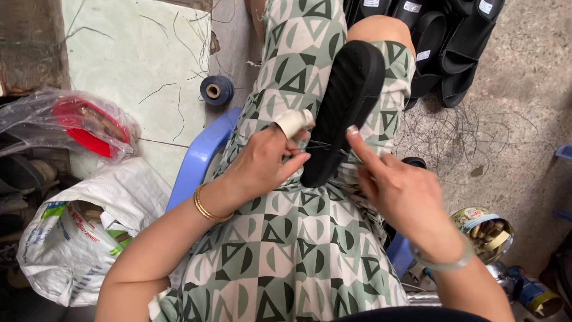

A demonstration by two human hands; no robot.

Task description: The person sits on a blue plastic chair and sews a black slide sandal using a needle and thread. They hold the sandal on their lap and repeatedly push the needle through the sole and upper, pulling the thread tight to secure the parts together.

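Seated on a blue plastic chair [199, 156], black shoe sole [345, 107] lying sole-up along my lap, its long axis running from my knee back toward my belly, resting on the green-and-cream patterned dress [286, 238]. My left hand [262, 164] comes in from the lower left, wrist bent, gold bangle [205, 206] at the wrist; the index finger wears a wrap of pale tape [293, 122] and presses at the near edge of the sole, while thumb and fingers are pinched closed, apparently on a fine thread [325, 146] too thin to make out clearly. My right hand [399, 191] reaches in from the lower right, forearm angled up, clear bracelet [444, 259] on the wrist; the forefinger is stretched out straight with its tip touching the sole's right edge, the remaining fingers curled loosely under, and I cannot tell whether it grips anything. Spool of dark blue thread [216, 90] on the floor to the left, well apart. Black slippers [453, 48] piled past my knee. Open tin [488, 229] near my right wrist.
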